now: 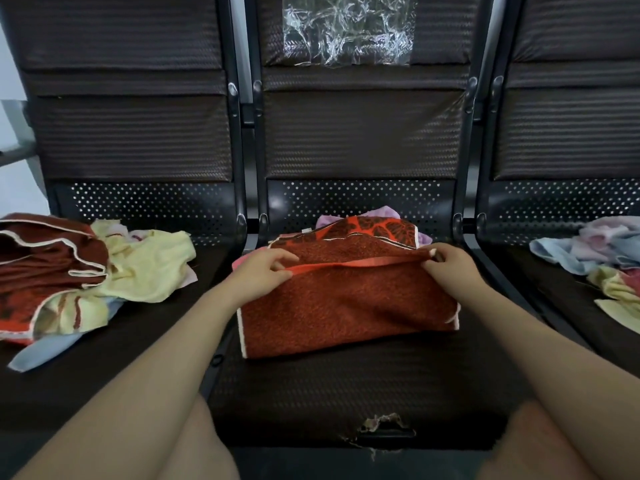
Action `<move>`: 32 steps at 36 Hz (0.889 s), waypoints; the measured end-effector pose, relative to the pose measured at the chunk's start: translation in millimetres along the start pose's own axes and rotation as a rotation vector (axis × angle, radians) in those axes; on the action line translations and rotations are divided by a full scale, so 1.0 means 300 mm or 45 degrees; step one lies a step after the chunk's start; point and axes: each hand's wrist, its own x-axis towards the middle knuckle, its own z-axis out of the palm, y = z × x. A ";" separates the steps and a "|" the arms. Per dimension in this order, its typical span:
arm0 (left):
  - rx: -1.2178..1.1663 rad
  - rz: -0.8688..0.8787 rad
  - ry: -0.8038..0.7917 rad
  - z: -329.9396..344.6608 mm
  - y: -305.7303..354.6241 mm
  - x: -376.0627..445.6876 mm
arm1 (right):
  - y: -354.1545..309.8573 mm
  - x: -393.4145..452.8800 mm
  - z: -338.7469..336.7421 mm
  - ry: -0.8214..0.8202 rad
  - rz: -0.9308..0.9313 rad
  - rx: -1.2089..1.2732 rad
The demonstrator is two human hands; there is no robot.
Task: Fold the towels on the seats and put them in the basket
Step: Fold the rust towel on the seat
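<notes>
A rust-red towel (346, 306) with a white hem lies half folded on the middle seat (346, 386), its patterned orange side showing at the back. My left hand (261, 273) pinches the fold's orange edge on the left. My right hand (450, 266) pinches the same edge on the right. A lilac towel (327, 221) peeks out from under the red one at the back. No basket is in view.
On the left seat lies a heap of unfolded towels (86, 271): dark red, pale yellow, light blue. The right seat holds a pile of pastel towels (602, 265). A crinkled clear plastic sheet (349, 29) sticks to the middle backrest. The middle seat's front edge is torn.
</notes>
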 end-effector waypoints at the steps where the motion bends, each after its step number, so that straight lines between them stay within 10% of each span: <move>1: -0.008 0.018 0.018 0.008 0.006 0.008 | 0.005 0.012 0.003 0.038 0.045 0.029; 20: -0.442 -0.552 0.074 0.057 -0.053 0.016 | 0.031 -0.006 0.018 -0.158 0.199 0.057; 32: -0.039 -0.137 0.171 -0.025 0.113 -0.118 | -0.059 -0.096 -0.073 0.021 -0.024 0.074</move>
